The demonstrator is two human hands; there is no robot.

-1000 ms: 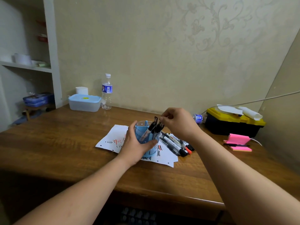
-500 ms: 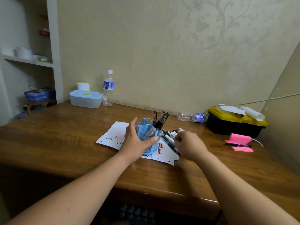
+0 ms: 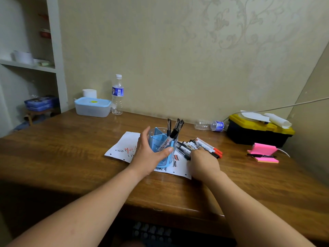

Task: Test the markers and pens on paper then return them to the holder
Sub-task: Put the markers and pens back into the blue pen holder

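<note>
A blue divided pen holder (image 3: 161, 145) stands on a white sheet of paper (image 3: 122, 145) covered with red and black test strokes. Several black pens and a marker (image 3: 175, 129) stick up out of it. My left hand (image 3: 147, 155) grips the holder from the left, thumb across its front. Right of the holder lies a pile of markers (image 3: 204, 146) with black and red caps. My right hand (image 3: 203, 164) rests on the near ends of that pile, its fingers curled down around a black marker; the fingertips are hidden.
At the back left stand a water bottle (image 3: 117, 97) and a blue-lidded box (image 3: 92, 106). An empty bottle (image 3: 210, 125) lies by the wall. On the right are a black and yellow toolbox (image 3: 258, 132) and pink sticky notes (image 3: 263, 152) with a pen on them.
My right hand has come down from above the holder, leaving a pen in it, and now lies on the marker pile. My left hand has kept its grip on the holder.
</note>
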